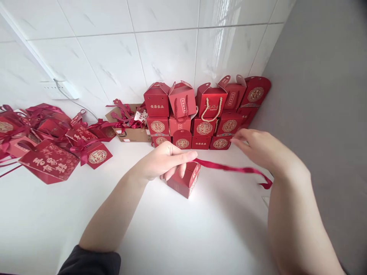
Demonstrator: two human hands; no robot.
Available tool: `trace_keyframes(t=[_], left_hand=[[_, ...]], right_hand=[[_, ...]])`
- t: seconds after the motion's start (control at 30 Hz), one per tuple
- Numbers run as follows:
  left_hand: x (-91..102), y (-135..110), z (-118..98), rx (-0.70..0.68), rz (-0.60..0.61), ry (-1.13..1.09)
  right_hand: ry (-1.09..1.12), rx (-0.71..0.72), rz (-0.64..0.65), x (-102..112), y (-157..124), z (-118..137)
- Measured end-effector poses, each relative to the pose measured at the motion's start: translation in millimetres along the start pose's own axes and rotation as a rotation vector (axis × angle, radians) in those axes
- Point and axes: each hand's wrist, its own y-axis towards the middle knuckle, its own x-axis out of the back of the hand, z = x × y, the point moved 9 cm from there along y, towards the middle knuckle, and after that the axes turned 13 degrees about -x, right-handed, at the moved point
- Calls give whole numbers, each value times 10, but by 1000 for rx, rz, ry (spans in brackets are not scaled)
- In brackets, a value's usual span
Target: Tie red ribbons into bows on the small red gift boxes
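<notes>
My left hand (169, 160) pinches one end of a dark red ribbon (229, 167) between thumb and fingers. From there the ribbon stretches right, and its loose, curled end hangs near my right wrist. Directly beneath my left hand a small red gift box (183, 181) stands on the white table, partly covered by the fingers. My right hand (258, 147) is raised near the right end of the stacked boxes, its fingers loosely bent and apart, with nothing visible in them. Whether its fingertips touch a box I cannot tell.
Stacked red gift boxes (204, 128) line the tiled wall, some with rope handles. A cardboard box (133, 135) holds ribbons and tags. Several ribboned boxes (48, 162) lie at the left. A grey panel (321, 95) bounds the right; a cable (71, 100) runs from a wall socket.
</notes>
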Motion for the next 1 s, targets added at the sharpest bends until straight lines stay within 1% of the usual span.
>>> trace_keyframes(t=[0.07, 0.1, 0.13, 0.17, 0.23, 0.3, 0.37, 0.4, 0.47, 0.5, 0.53, 0.57, 0.7, 0.77, 0.83, 0.9, 0.93, 1.0], left_hand=[[-35, 63, 81, 30, -29, -29], [-48, 87, 102, 33, -43, -45], [-66, 107, 112, 28, -48, -65], [-87, 123, 114, 20, -46, -91], [-122, 144, 112, 5, -30, -144], [-150, 155, 113, 0, 4, -161], [-138, 158, 123, -3, 16, -133], [-104, 159, 126, -10, -2, -100], [5, 152, 125, -34, -79, 2], [47, 145, 125, -43, -107, 62], [64, 138, 130, -48, -111, 120], [49, 134, 144, -45, -85, 169], [-106, 133, 227, -14, 82, 257], [-152, 145, 244, -18, 134, 262], [-159, 159, 267, -12, 168, 257], [-126, 172, 310, 14, 177, 241], [-99, 180, 337, 32, 169, 224], [-40, 195, 398, 75, 134, 179]], right_hand=[[177, 290, 72, -12, -250, 479], [224, 422, 121, -34, -403, 703], [262, 525, 157, -53, -547, 888], [283, 584, 183, -82, -659, 1024], [332, 597, 195, -133, -763, 1163], [401, 566, 203, -176, -765, 1186], [468, 533, 218, -188, -709, 1143], [486, 510, 227, -186, -667, 1105], [493, 449, 245, -169, -574, 1010], [497, 417, 275, -169, -533, 965], [517, 388, 322, -176, -503, 928], [554, 364, 386, -191, -484, 901], [808, 302, 653, -247, -478, 870], [960, 333, 738, -226, -488, 895], [1053, 395, 793, -195, -492, 919], [1027, 451, 851, -228, -494, 928], [977, 479, 899, -281, -503, 930], [837, 523, 1035, -454, -536, 913]])
